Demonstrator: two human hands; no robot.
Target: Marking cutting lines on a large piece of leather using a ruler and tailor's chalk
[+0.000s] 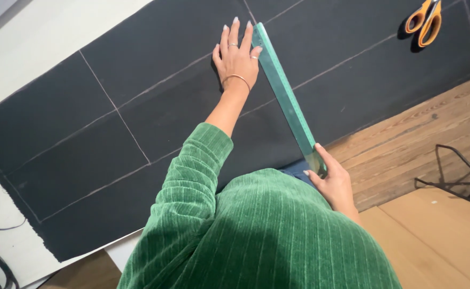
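Your left hand is lying flat with fingers spread on the black fabric at the upper middle of the frame, touching the far end of the green ruler; your right hand is gripping its near end at lower right, while orange scissors are resting at upper right

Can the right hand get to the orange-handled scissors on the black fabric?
Probably, with a stretch: the right hand grips the green ruler's near end, the orange-handled scissors lie far off, and nothing blocks the way.
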